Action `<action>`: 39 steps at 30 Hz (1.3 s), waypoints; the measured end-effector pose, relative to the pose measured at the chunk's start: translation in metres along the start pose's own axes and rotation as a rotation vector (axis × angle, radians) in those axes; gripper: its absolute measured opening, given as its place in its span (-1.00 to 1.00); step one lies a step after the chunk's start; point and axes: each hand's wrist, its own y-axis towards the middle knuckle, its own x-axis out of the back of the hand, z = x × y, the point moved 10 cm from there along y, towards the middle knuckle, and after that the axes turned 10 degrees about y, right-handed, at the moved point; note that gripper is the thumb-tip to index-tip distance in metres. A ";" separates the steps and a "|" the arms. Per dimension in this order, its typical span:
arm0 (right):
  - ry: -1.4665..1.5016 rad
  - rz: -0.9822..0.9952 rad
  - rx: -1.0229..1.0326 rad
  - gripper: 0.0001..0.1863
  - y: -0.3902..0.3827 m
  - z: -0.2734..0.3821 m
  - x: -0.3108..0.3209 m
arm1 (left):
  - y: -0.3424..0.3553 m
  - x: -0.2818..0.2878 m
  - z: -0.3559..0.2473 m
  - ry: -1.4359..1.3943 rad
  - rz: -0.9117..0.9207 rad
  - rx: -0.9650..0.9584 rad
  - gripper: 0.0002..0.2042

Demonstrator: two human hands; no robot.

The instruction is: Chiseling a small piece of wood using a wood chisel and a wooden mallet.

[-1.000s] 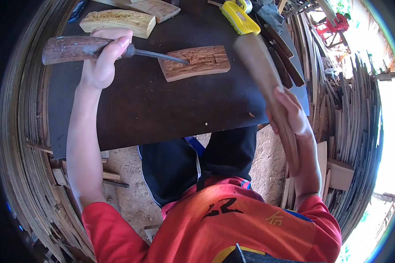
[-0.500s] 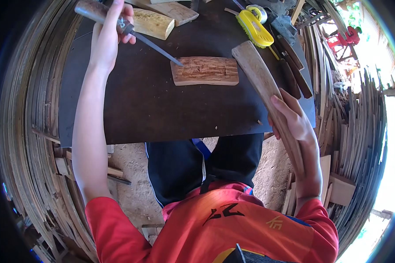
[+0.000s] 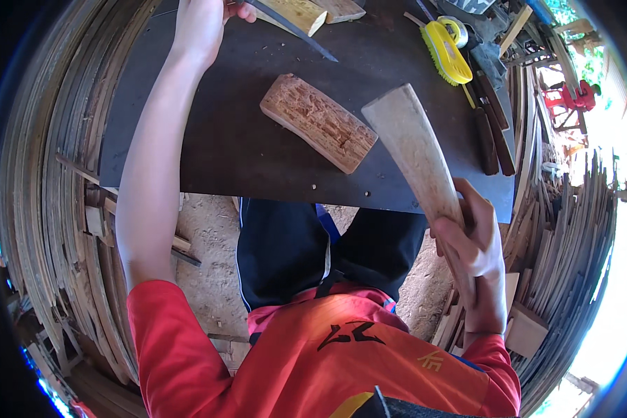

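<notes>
The wooden block [image 3: 318, 124] lies slantwise on the dark tabletop [image 3: 237, 157], between the two hands and nearer the body than the left one, with neither hand touching it. Its upper face is rough and splintered, its near side smoother; it looks stiff and moderately heavy, unlikely to slip much in the fingers, though the torn fibres could flake or prick, so the plainer long sides seem the best place to take hold. Beyond it, the left hand [image 3: 200, 28] appears curled around the chisel [image 3: 299, 31], whose narrow blade slopes toward the right and whose tip is clear of the block; that slim metal should be rigid and sharp, best held by its handle. To the right of the block, the right hand [image 3: 472, 233] is wrapped around the narrow part of a wooden club [image 3: 414, 146], its broad end reaching just beside the block; it looks solid and top-heavy. The hands are well apart. The chisel's handle and part of the left hand are cut off at the upper edge, the block's underside is hidden, and whether the club hovers over the tabletop or rests on it is hard to tell.
</notes>
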 end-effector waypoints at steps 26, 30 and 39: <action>-1.028 0.365 0.632 -0.36 0.096 0.067 -0.087 | 0.022 0.030 0.034 -0.337 0.045 0.098 -0.51; -0.892 0.404 0.636 -0.36 0.101 0.066 -0.085 | 0.025 0.031 0.032 -0.365 0.042 0.095 -0.50; -0.782 0.134 0.319 -0.36 0.077 0.059 -0.067 | 0.026 0.032 0.037 -0.309 -0.058 0.096 -0.54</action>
